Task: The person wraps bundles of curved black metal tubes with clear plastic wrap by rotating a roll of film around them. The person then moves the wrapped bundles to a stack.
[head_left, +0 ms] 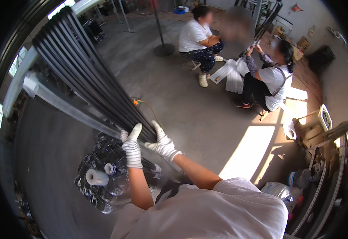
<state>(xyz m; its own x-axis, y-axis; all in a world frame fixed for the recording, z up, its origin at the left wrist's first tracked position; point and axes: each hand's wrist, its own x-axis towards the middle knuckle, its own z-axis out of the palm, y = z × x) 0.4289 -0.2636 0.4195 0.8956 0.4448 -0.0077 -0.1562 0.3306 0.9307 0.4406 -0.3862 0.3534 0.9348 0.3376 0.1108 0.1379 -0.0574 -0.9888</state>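
Note:
A thick bundle of long black strips (90, 67) hangs over a pale rack bar at the upper left and slants down toward me. Both my hands wear white gloves with grey stripes. My left hand (133, 148) grips the left side of the bundle near its lower part. On the opposite side, my right hand (164, 145) holds the same strips, with its thumb toward my left hand. The strips lie pressed together between the two gloves. Whether they are tubes or flat bands I cannot tell.
Beside the bundle runs a metal rail (68, 104). Below left, a clear film roll (97, 177) sits on black plastic-wrapped packages (114, 193). Co-workers sit ahead near pale flat strips (234, 79). A round stand base (164, 49) is farther off. Large bottles (299, 178) stand at the right.

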